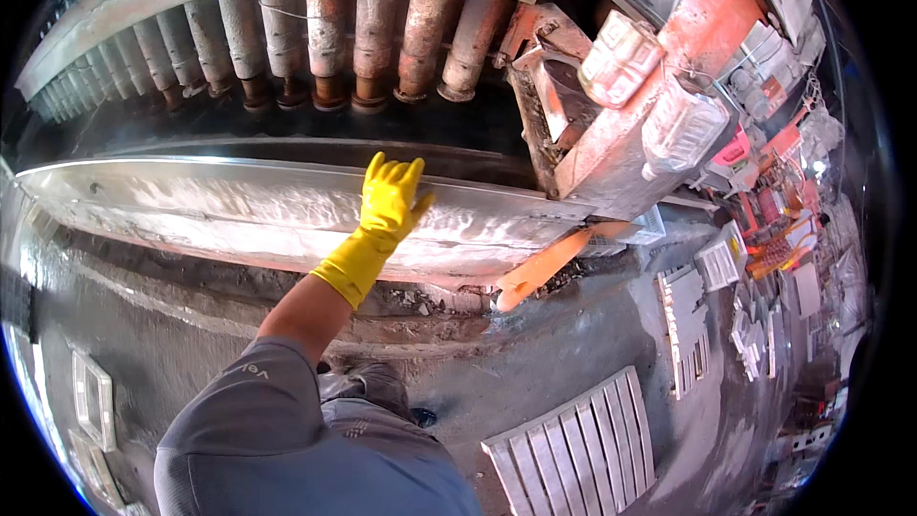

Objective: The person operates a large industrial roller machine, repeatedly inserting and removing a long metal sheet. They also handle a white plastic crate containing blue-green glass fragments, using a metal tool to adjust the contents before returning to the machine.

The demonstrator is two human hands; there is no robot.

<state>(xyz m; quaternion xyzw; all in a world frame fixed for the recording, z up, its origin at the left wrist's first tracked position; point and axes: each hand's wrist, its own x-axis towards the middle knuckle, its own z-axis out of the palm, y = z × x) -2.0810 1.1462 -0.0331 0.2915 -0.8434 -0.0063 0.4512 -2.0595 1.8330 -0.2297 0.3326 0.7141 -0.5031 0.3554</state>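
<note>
My left hand (390, 199), in a yellow rubber glove, reaches up and forward with its fingers stretched out. It lies flat on the upper edge of a long curved metal plate (191, 205) dusted with white powder and holds nothing. The grey sleeve of my left arm comes in from the lower left. My right hand is out of sight.
A row of rusty cylinders (330, 38) hangs above the plate. An orange machine frame (702, 24) with clear plastic containers (621, 57) stands at the right. An orange strip (540, 268) juts out under the plate's right end. White slatted grids (578, 444) lie on the grey floor.
</note>
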